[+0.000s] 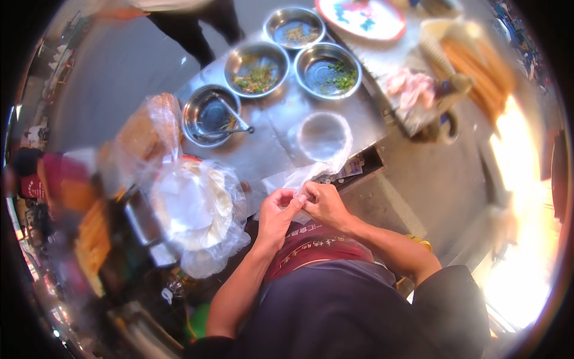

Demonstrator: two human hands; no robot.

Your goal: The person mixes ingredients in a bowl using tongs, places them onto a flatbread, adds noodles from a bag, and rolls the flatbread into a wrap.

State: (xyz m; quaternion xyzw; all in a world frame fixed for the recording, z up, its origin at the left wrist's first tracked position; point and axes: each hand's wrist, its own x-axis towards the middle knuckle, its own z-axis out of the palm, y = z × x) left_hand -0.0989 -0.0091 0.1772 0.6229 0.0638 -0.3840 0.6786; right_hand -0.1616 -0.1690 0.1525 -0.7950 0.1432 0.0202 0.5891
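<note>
My left hand [279, 213] and my right hand [325, 203] meet at the table's near edge, in front of my dark red apron [309, 244]. Their fingertips pinch the gathered end of a thin clear plastic bag [309, 172] between them. Beyond them, the bag's film stretches to a round, see-through container [324, 135] resting on the metal table [269, 130]. Whether that container is inside the bag or beside it, I cannot tell. Left of my left hand lies a stack of thin white round sheets [190, 202], partly wrapped in loose clear plastic.
Steel bowls with chopped greens [327, 72], mixed vegetables [256, 69] and pale shreds [293, 28] stand farther back. Another steel bowl [210, 116] holds tongs. A bagged brown foodstuff [148, 130] is leftward. An open drawer [367, 166] shows money. People stand ahead and at left.
</note>
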